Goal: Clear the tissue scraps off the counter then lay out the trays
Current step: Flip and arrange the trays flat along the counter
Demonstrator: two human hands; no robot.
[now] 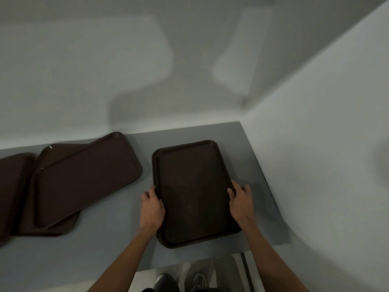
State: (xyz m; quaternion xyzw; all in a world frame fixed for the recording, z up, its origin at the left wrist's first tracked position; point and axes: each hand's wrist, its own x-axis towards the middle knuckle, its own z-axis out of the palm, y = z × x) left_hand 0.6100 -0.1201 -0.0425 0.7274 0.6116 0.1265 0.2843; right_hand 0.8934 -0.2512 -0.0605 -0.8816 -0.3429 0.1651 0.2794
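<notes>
A dark brown tray [193, 186] lies on the grey counter [109, 239] near its right end, and a second rim showing along its left and near edges suggests another tray beneath. My left hand [152, 207] grips its left edge, thumb on the rim. My right hand [241, 199] grips its right edge. Further left, a brown tray [88, 178] lies askew on top of another tray [52, 152]. A third tray [10, 192] is cut off by the left border. No tissue scraps are visible.
White walls enclose the counter at the back and on the right, meeting in a corner [244, 114]. The counter's front edge [189, 264] runs just below the held tray. Shoes [197, 281] and a shiny floor show beneath.
</notes>
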